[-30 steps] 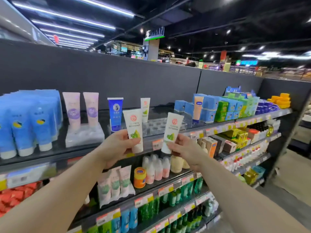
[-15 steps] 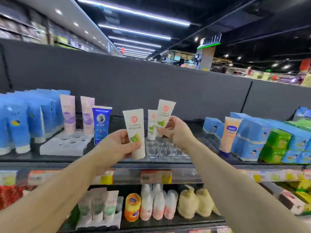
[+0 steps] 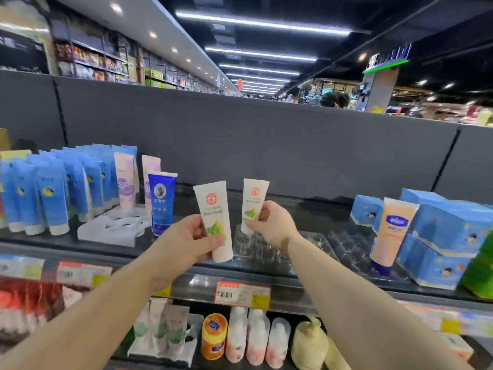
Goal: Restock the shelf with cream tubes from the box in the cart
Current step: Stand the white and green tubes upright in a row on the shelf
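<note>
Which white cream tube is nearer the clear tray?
The tube in the right hand, white tube: its cap hangs just above the clear tray.

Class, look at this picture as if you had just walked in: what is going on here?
A person is restocking a shop shelf. Each hand holds a white cream tube with a red logo: the left hand grips one tube in front of the shelf, while the right hand holds the other tube upright, cap down, over the clear plastic display tray on the top shelf. Neither tube has been released yet.
</note>
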